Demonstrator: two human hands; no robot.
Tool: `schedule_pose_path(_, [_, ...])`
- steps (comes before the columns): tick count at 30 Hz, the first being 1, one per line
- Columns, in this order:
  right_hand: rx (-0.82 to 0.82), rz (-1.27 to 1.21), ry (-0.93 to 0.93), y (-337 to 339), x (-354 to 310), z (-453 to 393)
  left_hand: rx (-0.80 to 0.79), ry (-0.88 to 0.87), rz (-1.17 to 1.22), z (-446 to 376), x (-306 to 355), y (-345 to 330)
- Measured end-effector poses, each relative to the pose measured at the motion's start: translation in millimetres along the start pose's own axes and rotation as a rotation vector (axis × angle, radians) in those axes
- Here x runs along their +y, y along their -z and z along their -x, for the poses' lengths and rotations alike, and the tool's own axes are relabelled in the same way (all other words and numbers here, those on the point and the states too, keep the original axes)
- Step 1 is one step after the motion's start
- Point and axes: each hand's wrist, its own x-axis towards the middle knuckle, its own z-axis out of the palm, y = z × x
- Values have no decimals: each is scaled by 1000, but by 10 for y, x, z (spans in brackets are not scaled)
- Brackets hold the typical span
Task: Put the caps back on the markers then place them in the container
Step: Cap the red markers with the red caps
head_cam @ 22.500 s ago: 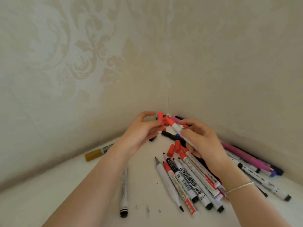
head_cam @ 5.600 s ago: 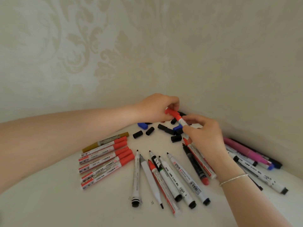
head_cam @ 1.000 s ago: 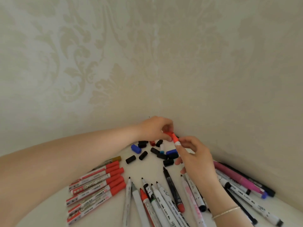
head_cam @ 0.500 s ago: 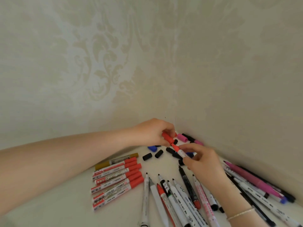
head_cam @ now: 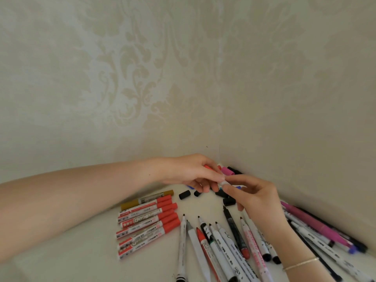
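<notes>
My left hand (head_cam: 190,173) and my right hand (head_cam: 255,197) meet over the table's far corner, both holding one red-capped white marker (head_cam: 221,182). Its red cap end (head_cam: 208,167) sticks out behind my left fingers. Several capped red markers (head_cam: 147,222) lie in a neat row at the left. Several uncapped markers (head_cam: 221,243) fan out below my hands. Loose black caps (head_cam: 184,194) and a pink cap (head_cam: 226,170) lie in the corner. No container is in view.
A gold marker (head_cam: 146,200) lies behind the red row. More markers, one pink (head_cam: 311,223), lie along the right wall. Patterned wallpaper closes the corner on both sides. A bare strip of white table (head_cam: 71,253) lies at the lower left.
My left hand has slid along the marker so most of the red cap is now inside its grip. The view has tilted slightly; the row of red markers is unchanged.
</notes>
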Motion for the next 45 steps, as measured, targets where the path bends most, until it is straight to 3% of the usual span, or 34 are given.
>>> schedule_pose_path(8, [-17, 1, -6, -29, -10, 25, 78, 10, 170, 47, -155, -164])
schedule_pose_path(15, [50, -117, -86, -119, 34, 18, 115, -38, 90, 51, -75, -125])
schedule_pose_path(20, [-5, -119, -47, -200, 77, 13, 400, -76, 348, -40, -71, -147])
schedule_pose_path(24, [-135, 282, -35, -158, 144, 16, 625, -103, 535, -43, -150, 27])
schedule_pose_path(26, [-202, 528, -39, -111, 107, 24, 673, -109, 177, 61, -189, 265])
schedule_pose_path(29, [-412, 816, -53, -174, 39, 101, 495, 22, -456, 258, -357, 508])
schedule_pose_path(33, [-613, 1166, 42, -387, 43, 243, 303, 209, -798, 430, -675, 552])
schedule_pose_path(41, [-582, 1436, 5, -566, 146, 302, 359, 158, -1030, 415, -1039, 632])
schedule_pose_path(43, [-536, 1332, -48, -579, 137, 275, 385, 153, -1059, 359, -1110, 663])
schedule_pose_path(45, [-403, 1054, -163, -547, 87, 226, 388, 164, -1076, 303, -1149, 677])
